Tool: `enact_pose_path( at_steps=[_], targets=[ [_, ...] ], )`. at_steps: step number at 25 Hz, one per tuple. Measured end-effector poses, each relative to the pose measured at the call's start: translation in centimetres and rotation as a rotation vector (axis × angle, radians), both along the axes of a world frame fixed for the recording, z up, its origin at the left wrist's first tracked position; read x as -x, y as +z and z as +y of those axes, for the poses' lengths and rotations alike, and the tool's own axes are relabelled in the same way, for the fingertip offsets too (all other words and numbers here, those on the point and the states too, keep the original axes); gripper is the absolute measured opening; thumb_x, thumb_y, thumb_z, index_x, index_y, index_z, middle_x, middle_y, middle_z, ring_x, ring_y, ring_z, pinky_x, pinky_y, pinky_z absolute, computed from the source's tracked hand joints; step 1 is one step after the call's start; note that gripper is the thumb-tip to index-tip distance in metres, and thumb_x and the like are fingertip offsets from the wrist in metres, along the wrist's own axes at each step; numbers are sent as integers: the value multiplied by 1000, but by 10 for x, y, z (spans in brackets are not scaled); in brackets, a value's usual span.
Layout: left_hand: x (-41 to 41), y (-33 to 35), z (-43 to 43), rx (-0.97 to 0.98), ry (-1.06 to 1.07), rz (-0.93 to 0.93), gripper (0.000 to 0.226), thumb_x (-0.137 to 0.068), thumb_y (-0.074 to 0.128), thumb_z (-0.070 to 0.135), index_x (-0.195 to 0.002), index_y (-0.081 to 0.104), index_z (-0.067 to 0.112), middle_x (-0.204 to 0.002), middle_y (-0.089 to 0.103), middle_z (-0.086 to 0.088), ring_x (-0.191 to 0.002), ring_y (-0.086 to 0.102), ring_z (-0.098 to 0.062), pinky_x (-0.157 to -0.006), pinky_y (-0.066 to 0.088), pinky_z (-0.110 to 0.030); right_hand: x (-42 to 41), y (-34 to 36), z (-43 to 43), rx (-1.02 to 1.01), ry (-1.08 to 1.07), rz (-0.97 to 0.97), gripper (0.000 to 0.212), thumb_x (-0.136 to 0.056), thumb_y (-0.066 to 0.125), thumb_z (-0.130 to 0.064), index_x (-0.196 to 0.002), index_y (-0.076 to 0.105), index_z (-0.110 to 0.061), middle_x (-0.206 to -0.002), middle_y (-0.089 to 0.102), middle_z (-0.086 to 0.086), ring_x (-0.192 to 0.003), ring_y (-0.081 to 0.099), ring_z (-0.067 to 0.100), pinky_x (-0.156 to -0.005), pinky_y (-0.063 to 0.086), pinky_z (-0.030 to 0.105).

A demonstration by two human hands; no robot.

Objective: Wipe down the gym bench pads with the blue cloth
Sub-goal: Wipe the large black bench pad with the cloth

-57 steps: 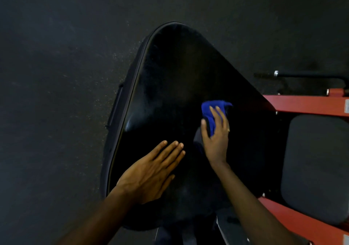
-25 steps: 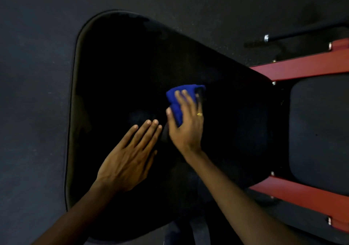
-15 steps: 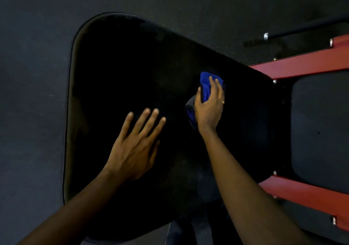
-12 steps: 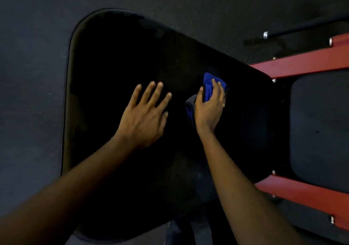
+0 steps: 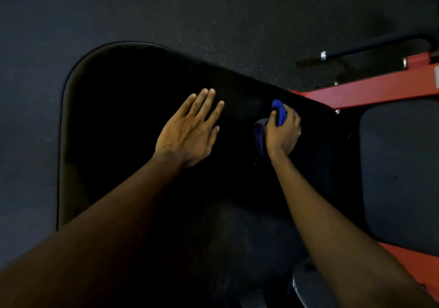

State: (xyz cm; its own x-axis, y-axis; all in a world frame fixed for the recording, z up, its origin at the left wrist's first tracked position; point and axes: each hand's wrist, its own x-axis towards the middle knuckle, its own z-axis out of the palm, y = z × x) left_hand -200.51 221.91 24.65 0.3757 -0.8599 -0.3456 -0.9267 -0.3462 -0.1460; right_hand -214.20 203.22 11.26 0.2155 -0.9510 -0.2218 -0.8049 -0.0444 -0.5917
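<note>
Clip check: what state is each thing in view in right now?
large black bench pad: both hands on it.
left hand: flat, fingers straight.
right hand: grips the cloth against the pad.
blue cloth: bunched, mostly hidden by the hand.
smaller pad: untouched, between red frame rails.

Bare pad (image 5: 114, 117) spreads wide left of the left hand (image 5: 187, 131); just beyond the right hand (image 5: 282, 136) and its cloth (image 5: 280, 115), a red frame (image 5: 380, 91) stands in the way.
</note>
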Motion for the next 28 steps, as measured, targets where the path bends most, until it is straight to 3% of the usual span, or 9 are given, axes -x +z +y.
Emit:
enact_pose_path(
  at_steps=[4,7,10,13,15,17,19,23,28],
  targets=[
    [-6,-6,-4,-88,-211,64,60,-107,9,32,-162,-3,9,-169,-9,-14,-157,-7,-26,-128,0,-43,-55,19,-16,46,77,-138,40,-95,58,-47,-127,66,-24,-137,61,0,-127,55,23,-111,42,43],
    [-10,-5,-3,-82,-293,129,68,-95,6,23,-161,16,6,-168,15,-16,-156,15,-28,-126,6,-43,-120,50,-1,175,403,-359,32,-95,61,-40,-115,74,-18,-120,70,1,-114,65,20,-103,49,39],
    [-9,-6,-4,-4,-352,234,64,-87,25,18,-138,61,7,-142,60,-12,-133,57,-27,-116,36,-40,-177,88,35,262,720,-532,30,-94,67,-36,-114,75,-16,-118,71,2,-112,67,21,-100,50,39],
    [-12,-4,-6,24,-374,318,48,-79,43,21,-112,77,8,-110,76,-10,-102,73,-27,-93,56,-38,-197,115,73,316,882,-647,35,-92,72,-34,-121,74,-14,-125,69,4,-120,64,24,-104,48,38],
    [-11,-4,-6,59,-358,298,36,-80,56,29,-100,79,11,-97,78,-9,-90,75,-29,-86,58,-39,-200,120,85,346,975,-636,42,-92,71,-38,-129,70,-18,-132,66,3,-129,57,28,-103,47,43],
    [-10,-6,-5,11,-320,305,46,-92,43,38,-109,77,12,-107,76,-10,-103,72,-30,-104,42,-43,-201,120,80,375,1060,-603,48,-94,67,-43,-136,66,-21,-137,63,2,-133,53,29,-101,49,44],
    [-10,-11,-5,-35,-290,299,58,-98,33,44,-132,66,13,-133,67,-9,-127,60,-30,-116,21,-44,-200,112,64,365,1076,-608,47,-95,66,-42,-136,66,-20,-137,62,4,-130,56,28,-101,50,41],
    [-9,-12,-7,-71,-259,289,69,-101,31,51,-158,32,14,-163,34,-8,-152,29,-26,-123,2,-43,-174,77,15,324,885,-507,36,-98,64,-39,-129,70,-22,-133,64,2,-123,61,21,-106,47,34],
    [-8,-11,-7,-51,-257,293,72,-104,19,55,-163,1,17,-170,-4,-7,-157,-6,-24,-124,-13,-43,-101,10,-71,175,576,-251,39,-99,56,-43,-126,71,-18,-131,65,5,-119,63,21,-108,46,33]
  ],
)
